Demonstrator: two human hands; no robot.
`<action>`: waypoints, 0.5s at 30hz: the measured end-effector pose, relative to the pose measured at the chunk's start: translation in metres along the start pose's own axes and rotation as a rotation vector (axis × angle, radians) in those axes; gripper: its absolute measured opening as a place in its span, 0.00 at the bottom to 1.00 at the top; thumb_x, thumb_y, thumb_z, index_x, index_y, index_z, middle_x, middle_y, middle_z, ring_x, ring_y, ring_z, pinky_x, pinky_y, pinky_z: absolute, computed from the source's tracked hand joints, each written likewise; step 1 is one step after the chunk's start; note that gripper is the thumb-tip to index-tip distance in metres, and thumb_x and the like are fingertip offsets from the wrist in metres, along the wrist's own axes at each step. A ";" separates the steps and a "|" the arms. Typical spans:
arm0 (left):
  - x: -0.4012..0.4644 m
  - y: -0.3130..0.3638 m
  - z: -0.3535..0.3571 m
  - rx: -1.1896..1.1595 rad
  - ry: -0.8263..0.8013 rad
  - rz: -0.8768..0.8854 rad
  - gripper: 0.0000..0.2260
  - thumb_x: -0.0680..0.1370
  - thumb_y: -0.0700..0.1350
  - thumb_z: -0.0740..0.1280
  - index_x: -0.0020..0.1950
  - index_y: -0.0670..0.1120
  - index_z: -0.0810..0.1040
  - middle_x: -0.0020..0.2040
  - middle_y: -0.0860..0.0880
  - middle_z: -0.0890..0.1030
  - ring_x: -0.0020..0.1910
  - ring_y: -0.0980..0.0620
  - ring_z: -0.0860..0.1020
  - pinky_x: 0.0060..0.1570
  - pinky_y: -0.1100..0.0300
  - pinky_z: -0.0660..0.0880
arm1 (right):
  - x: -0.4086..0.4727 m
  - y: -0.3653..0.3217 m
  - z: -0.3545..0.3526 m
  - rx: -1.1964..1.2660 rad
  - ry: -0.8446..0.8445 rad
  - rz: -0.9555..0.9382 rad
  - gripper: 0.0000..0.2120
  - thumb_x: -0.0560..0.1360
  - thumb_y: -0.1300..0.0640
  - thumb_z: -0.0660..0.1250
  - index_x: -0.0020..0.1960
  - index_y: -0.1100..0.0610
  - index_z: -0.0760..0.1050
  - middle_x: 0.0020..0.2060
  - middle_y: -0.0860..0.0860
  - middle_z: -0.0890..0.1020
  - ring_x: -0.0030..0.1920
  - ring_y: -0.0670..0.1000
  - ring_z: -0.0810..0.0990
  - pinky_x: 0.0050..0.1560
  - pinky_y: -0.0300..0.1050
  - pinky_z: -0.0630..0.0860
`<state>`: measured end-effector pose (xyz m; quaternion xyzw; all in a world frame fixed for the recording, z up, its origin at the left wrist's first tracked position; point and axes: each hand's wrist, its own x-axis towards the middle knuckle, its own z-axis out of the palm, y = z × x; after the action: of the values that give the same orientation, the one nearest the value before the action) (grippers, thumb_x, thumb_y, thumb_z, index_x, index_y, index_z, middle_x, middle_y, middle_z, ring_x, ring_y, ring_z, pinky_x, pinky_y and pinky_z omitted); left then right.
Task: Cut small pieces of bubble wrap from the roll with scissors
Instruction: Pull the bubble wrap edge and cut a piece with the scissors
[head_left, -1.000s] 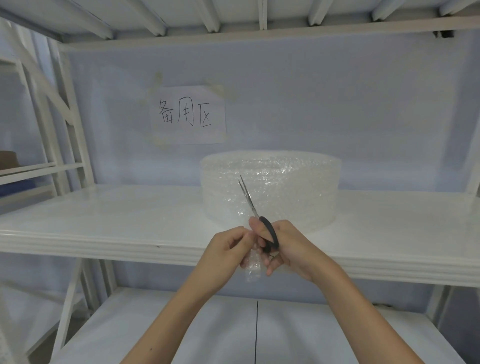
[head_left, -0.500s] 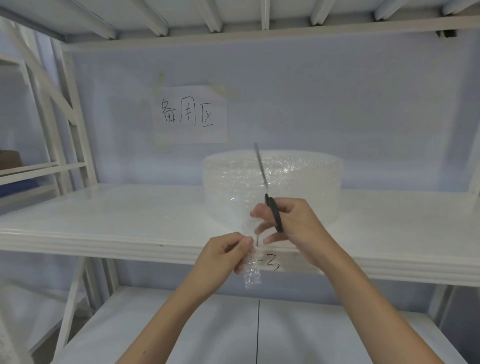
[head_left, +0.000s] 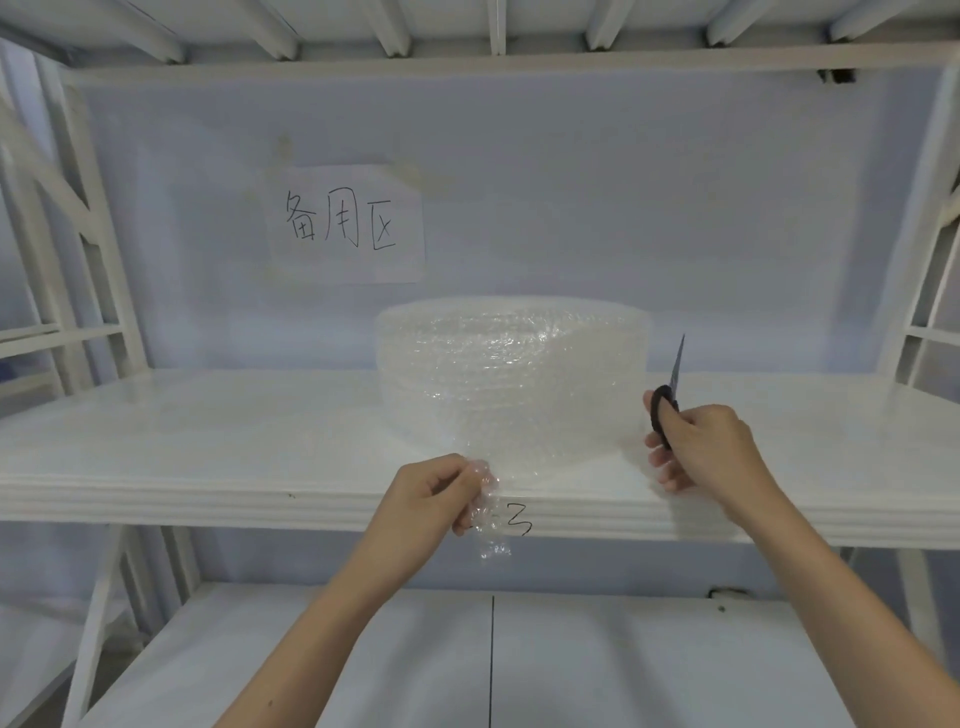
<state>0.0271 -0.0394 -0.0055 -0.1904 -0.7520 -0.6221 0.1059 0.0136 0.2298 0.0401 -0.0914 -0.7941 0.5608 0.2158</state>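
A wide roll of clear bubble wrap (head_left: 514, 374) lies flat on the white middle shelf (head_left: 208, 457). Its loose end runs down to the shelf's front edge, where my left hand (head_left: 431, 499) pinches a bunched bit of the wrap (head_left: 485, 514) that hangs below my fingers. To the right of the roll, my right hand (head_left: 696, 447) grips black-handled scissors (head_left: 667, 405). Their blades point up and look closed, clear of the wrap.
A paper sign (head_left: 345, 223) with handwritten characters is taped to the blue back wall. A lower white shelf (head_left: 363, 665) lies beneath my arms. White frame uprights stand at both sides, and beams run overhead.
My right hand has carried the scissors away from the wrap, out to the right of the roll. My left hand keeps its pinch on the loose end near the shelf edge.
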 end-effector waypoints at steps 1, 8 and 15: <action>0.001 0.001 0.002 -0.006 -0.004 0.000 0.12 0.81 0.40 0.64 0.41 0.39 0.82 0.30 0.53 0.76 0.27 0.55 0.71 0.32 0.64 0.72 | 0.003 0.003 -0.004 -0.083 -0.009 0.031 0.26 0.77 0.43 0.65 0.38 0.68 0.80 0.29 0.61 0.82 0.22 0.54 0.78 0.22 0.40 0.75; 0.002 0.002 0.008 0.015 -0.036 0.003 0.12 0.81 0.43 0.64 0.43 0.39 0.82 0.33 0.43 0.75 0.29 0.53 0.71 0.34 0.61 0.72 | 0.020 0.008 -0.010 -0.662 -0.108 0.076 0.20 0.78 0.45 0.57 0.38 0.60 0.69 0.26 0.56 0.77 0.21 0.54 0.74 0.29 0.41 0.72; -0.001 0.014 0.005 -0.041 -0.017 0.005 0.12 0.81 0.41 0.64 0.41 0.39 0.81 0.32 0.48 0.76 0.28 0.53 0.71 0.33 0.62 0.70 | 0.038 0.000 0.002 -0.959 -0.114 0.116 0.16 0.80 0.50 0.52 0.54 0.59 0.73 0.34 0.53 0.73 0.38 0.58 0.78 0.39 0.45 0.72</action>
<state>0.0339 -0.0325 0.0058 -0.1998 -0.7396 -0.6354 0.0969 -0.0215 0.2426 0.0484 -0.1938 -0.9672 0.1467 0.0739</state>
